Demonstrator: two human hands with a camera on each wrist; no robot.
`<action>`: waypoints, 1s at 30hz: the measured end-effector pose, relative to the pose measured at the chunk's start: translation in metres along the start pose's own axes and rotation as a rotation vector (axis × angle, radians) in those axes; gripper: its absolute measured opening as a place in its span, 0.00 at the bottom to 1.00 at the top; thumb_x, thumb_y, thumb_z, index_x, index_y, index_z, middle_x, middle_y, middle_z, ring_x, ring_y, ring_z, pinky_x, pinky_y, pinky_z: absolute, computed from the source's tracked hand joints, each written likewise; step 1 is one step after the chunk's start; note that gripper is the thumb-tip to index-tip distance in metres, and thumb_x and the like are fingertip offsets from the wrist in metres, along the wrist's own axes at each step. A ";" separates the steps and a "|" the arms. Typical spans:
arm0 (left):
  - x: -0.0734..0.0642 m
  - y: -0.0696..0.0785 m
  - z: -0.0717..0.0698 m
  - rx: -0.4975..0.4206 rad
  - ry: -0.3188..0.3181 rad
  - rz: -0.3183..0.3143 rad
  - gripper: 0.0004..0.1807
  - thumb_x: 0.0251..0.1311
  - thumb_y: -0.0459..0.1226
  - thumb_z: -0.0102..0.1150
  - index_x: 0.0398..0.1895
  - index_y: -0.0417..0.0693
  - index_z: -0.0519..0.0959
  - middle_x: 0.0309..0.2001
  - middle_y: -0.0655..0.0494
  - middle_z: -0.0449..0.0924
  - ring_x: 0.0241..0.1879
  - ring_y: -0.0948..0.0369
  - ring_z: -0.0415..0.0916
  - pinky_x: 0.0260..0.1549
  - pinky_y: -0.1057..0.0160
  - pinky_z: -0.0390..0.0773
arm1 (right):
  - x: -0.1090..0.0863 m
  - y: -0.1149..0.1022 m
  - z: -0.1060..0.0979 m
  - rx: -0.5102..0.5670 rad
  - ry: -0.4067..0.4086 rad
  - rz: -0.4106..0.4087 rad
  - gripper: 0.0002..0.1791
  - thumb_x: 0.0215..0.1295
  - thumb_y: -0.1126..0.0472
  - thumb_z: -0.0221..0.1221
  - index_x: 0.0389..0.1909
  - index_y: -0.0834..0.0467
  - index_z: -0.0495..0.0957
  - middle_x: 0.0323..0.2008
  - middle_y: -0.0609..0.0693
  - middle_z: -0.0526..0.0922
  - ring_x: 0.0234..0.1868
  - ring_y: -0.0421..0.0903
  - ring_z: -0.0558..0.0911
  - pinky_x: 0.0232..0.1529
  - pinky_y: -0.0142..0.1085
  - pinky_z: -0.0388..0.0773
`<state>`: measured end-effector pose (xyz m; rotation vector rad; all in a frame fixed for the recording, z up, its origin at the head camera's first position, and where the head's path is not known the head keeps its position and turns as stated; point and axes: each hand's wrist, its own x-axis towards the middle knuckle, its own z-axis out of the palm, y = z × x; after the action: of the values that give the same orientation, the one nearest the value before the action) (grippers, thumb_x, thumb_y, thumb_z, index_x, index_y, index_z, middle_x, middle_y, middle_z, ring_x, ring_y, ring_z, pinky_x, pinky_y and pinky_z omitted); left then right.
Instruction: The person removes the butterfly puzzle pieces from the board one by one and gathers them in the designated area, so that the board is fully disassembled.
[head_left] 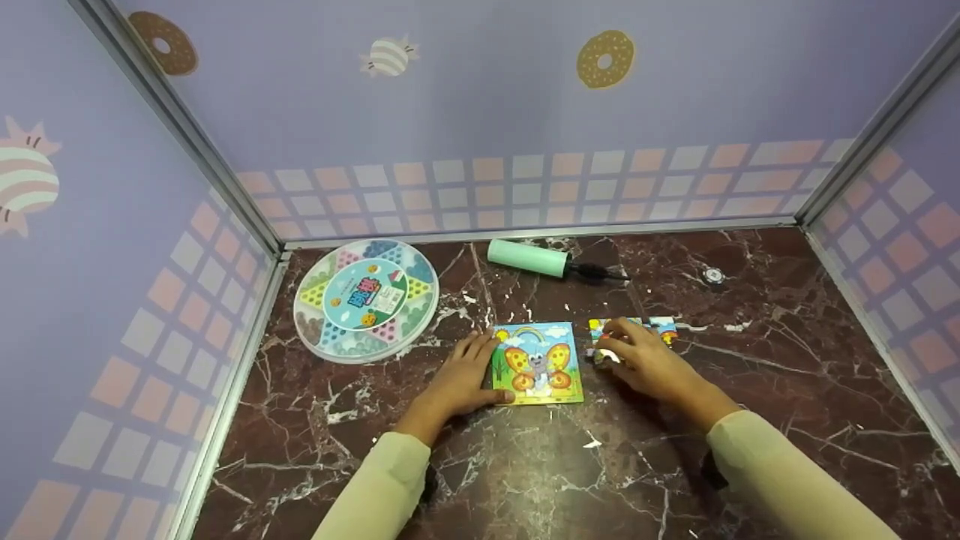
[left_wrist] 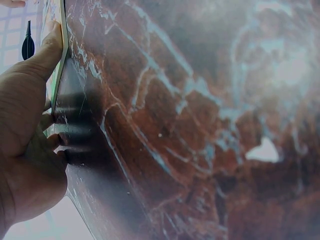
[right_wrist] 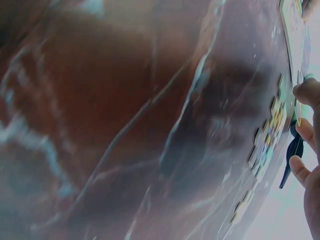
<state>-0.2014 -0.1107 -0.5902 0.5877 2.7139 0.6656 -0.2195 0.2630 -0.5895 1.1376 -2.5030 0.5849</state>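
A square jigsaw board (head_left: 537, 360) with a butterfly picture lies flat on the dark marble table. My left hand (head_left: 466, 375) rests along its left side, thumb on the front left corner and fingers at the left edge. In the left wrist view the thumb (left_wrist: 52, 42) presses the board's edge. My right hand (head_left: 646, 365), to the right of the board, pinches a small puzzle piece (right_wrist: 298, 110) between thumb and fingers. Loose puzzle pieces (head_left: 663, 326) lie beside and under that hand, partly hidden by it; the right wrist view shows several pieces (right_wrist: 270, 132) on the table.
A round Chinese checkers box (head_left: 366, 300) with coloured pegs or marbles lies at the back left. Behind the board is a mint green cylinder (head_left: 529, 257) with a black tip (head_left: 596, 271). A small round silver disc (head_left: 713, 276) lies at the back right. Patterned walls (head_left: 480, 112) enclose the table.
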 end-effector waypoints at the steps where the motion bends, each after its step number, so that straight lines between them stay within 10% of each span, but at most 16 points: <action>1: 0.000 0.000 0.000 0.004 0.000 0.002 0.60 0.66 0.63 0.73 0.90 0.45 0.56 0.92 0.46 0.47 0.90 0.38 0.44 0.87 0.33 0.55 | -0.002 0.001 -0.001 -0.004 0.007 0.000 0.22 0.60 0.70 0.79 0.55 0.56 0.88 0.56 0.62 0.83 0.51 0.59 0.87 0.45 0.59 0.85; 30: 0.001 -0.001 0.002 0.024 0.004 -0.003 0.60 0.65 0.63 0.73 0.90 0.45 0.56 0.92 0.46 0.48 0.90 0.39 0.45 0.87 0.34 0.57 | -0.063 0.035 -0.048 -0.055 -0.042 0.178 0.22 0.61 0.71 0.77 0.57 0.60 0.88 0.59 0.64 0.81 0.54 0.62 0.88 0.55 0.70 0.80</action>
<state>-0.2018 -0.1100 -0.5930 0.5886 2.7292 0.6348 -0.2012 0.3478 -0.5844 0.9226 -2.6576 0.5396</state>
